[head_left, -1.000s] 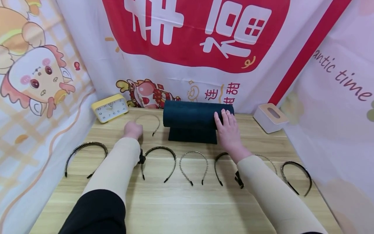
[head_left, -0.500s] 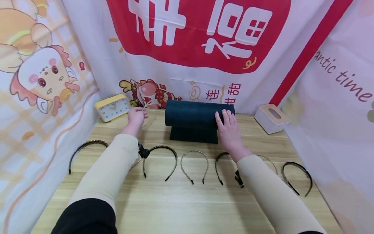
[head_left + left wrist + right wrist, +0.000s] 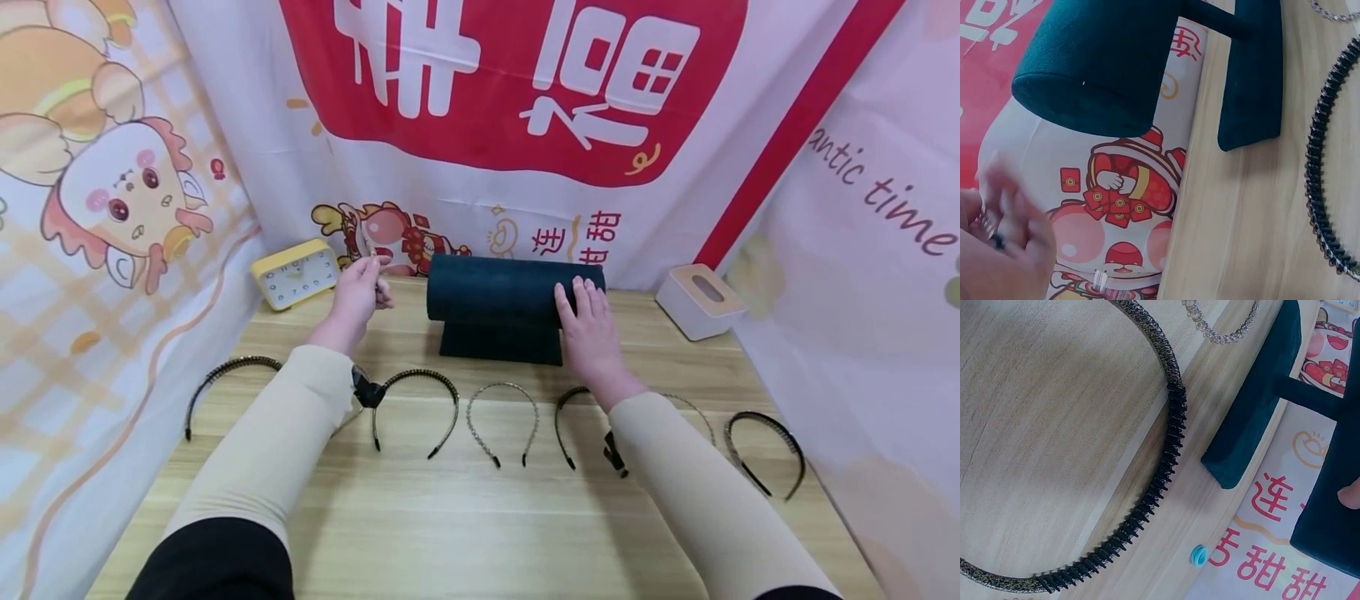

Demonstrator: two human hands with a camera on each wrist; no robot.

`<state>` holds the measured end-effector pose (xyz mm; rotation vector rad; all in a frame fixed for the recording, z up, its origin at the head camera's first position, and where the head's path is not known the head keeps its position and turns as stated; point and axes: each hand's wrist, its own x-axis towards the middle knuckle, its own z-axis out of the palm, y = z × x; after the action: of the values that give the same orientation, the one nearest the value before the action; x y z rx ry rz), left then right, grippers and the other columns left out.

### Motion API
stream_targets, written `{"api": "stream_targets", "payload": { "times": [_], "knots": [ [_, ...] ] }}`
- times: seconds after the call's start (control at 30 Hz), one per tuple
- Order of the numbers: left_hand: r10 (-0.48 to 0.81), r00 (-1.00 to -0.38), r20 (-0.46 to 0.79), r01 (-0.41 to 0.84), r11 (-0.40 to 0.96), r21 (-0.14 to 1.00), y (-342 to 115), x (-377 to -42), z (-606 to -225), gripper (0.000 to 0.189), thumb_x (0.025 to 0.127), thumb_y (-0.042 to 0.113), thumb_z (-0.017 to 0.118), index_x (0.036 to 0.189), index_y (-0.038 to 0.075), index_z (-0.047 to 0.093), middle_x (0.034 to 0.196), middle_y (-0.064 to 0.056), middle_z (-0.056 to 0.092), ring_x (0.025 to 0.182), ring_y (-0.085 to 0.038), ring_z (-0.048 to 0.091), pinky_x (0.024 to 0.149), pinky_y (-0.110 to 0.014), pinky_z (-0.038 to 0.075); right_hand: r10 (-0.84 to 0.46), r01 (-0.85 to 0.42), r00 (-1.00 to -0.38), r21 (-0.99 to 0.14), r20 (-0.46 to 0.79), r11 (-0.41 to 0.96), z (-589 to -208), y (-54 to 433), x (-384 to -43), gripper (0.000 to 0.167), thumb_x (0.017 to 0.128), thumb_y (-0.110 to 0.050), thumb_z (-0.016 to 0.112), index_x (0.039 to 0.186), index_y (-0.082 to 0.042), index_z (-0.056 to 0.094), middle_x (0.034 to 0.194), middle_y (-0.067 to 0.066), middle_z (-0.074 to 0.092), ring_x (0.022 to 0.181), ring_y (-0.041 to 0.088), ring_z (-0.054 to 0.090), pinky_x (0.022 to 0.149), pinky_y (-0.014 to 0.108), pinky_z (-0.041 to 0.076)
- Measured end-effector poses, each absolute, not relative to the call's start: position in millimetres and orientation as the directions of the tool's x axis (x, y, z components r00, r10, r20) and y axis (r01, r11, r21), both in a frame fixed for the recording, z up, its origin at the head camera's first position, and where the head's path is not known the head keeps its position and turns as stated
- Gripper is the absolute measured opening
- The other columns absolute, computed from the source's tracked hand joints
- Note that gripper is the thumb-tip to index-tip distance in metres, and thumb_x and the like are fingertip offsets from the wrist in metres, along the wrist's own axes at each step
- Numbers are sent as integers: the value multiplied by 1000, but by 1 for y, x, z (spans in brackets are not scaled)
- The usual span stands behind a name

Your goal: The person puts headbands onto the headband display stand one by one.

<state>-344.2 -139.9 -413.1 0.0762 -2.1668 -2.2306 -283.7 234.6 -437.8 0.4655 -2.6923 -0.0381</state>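
My left hand (image 3: 358, 298) is raised beside the left end of a dark teal velvet headband stand (image 3: 491, 287). Between its thumb and fingers it pinches a thin, sparkly headband, mostly hidden by the hand; a dark tip of this headband (image 3: 997, 241) shows in the left wrist view. My right hand (image 3: 592, 342) rests on the right end of the stand's roll, fingers extended over the top. One fingertip (image 3: 1351, 495) shows against the roll in the right wrist view. Below the stand, a black toothed headband (image 3: 422, 373) and a beaded headband (image 3: 504, 385) lie on the table.
More headbands continue the row, including a black one (image 3: 776, 429) at far right and a dark one (image 3: 240, 363) at far left. My forearms partly cover others. A yellow clock (image 3: 296, 275) stands back left, a tissue box (image 3: 697, 304) back right. Printed cloth hangs behind.
The left hand has lifted the thin headband off the table left of the stand, rising and turning over with it. The right hand has stayed on the stand.
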Motion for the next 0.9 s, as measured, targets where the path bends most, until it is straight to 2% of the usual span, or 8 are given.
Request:
{"api": "stream_targets", "payload": {
  "times": [0.13,0.23,0.4,0.53,0.6,0.7,0.8,0.9],
  "knots": [
    [55,-997,-48,-51,-57,997,-137,-343,-411,42,108,25,36,140,1,49,106,-11,64,97,-25,65,92,-39,53,-328,-314,-859,102,392,944,-438,235,-285,64,93,-8,63,151,-5,34,151,30,26,140,45,23,119,48,7],
    [20,-998,-64,-66,-91,994,-134,-344,-407,37,107,11,39,139,-4,51,113,-9,58,95,-22,61,84,-29,53,-325,-310,-861,103,392,945,-438,235,-285,64,94,-9,63,151,-5,34,152,29,26,140,45,23,119,47,6],
    [-72,-994,-83,-64,-234,970,-133,-341,-399,29,104,6,40,123,-4,59,77,4,54,55,-4,44,48,-14,36,-322,-309,-868,97,378,946,-438,234,-284,65,94,-9,62,152,-5,33,152,29,25,140,45,22,119,47,4],
    [-114,-990,-80,-45,-285,958,-134,-338,-394,26,107,22,42,108,5,62,57,5,40,44,-5,32,40,-17,27,-320,-306,-870,99,375,947,-436,234,-285,66,94,-10,63,152,-5,32,152,29,24,140,45,22,119,47,3],
    [-100,-992,-79,-50,-267,962,-134,-338,-391,24,107,24,45,106,6,61,59,4,47,47,-6,42,46,-16,38,-316,-299,-875,103,367,949,-436,234,-286,67,94,-10,63,152,-5,31,153,29,24,141,45,21,119,47,1],
    [-39,-993,-113,-99,-261,960,-133,-338,-389,16,106,13,47,108,4,59,79,-2,62,70,-12,61,75,-24,55,-308,-290,-884,105,351,951,-435,234,-286,68,94,-11,63,153,-5,30,154,28,23,141,45,20,119,46,-1],
    [-1,-988,-155,-150,-235,960,-132,-339,-389,17,104,4,46,118,-1,55,94,-7,66,90,-19,66,98,-37,49,-307,-289,-890,105,337,952,-435,234,-286,68,94,-12,63,153,-5,30,154,28,22,142,45,20,119,47,0],
    [-1,-986,-168,-164,-230,959,-132,-339,-390,28,101,-6,45,128,-4,50,98,-8,63,93,-21,66,98,-35,49,-307,-288,-894,106,326,952,-435,233,-285,69,94,-13,63,154,-6,29,155,28,22,142,45,20,119,47,1]
  ]
}}
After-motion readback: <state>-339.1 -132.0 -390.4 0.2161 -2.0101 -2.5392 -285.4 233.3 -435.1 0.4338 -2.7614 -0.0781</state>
